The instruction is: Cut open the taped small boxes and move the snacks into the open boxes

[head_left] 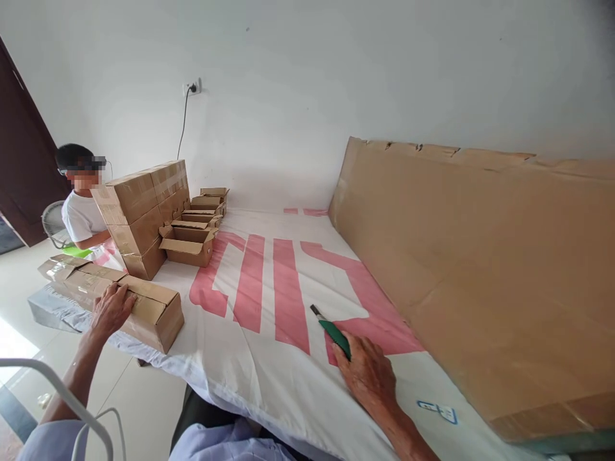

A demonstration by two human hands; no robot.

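Observation:
My left hand (pixel 111 308) lies flat, fingers spread, on top of a long taped cardboard box (pixel 144 308) at the table's near left edge. My right hand (pixel 368 371) rests on the white and pink table cover (pixel 269 282) and grips a green-handled utility knife (pixel 331 330), whose dark tip points away toward the far left. The two hands are far apart, with bare cover between them.
A stack of taped cartons (pixel 144 211) stands at the far left, with several open small boxes (pixel 189 244) beside it. Behind them sits another person (pixel 81 211) in a white shirt. A large cardboard sheet (pixel 480 269) leans along the right side. A wall socket (pixel 193 88) holds a cable.

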